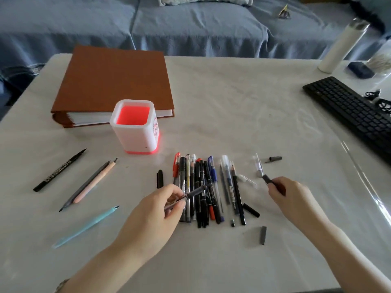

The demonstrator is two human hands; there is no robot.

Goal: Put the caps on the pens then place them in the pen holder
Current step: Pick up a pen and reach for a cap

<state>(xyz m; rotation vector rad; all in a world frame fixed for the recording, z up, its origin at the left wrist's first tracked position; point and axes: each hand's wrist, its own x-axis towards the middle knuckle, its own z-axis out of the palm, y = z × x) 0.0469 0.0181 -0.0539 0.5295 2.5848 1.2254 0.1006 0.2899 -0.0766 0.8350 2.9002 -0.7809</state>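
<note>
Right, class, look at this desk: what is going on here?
A person is capping pens. The left hand holds a grey pen over the pile of pens; the right hand holds a dark cap, the two not yet joined. The pen holder looks empty. Four pens lie to its left, and loose caps lie beside the pile.

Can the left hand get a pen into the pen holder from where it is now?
Probably yes. The left hand holds a gray pen, and the pen holder stands open-topped just beyond it, with bare table between. The brown binder lies behind the holder, out of the way.
</note>
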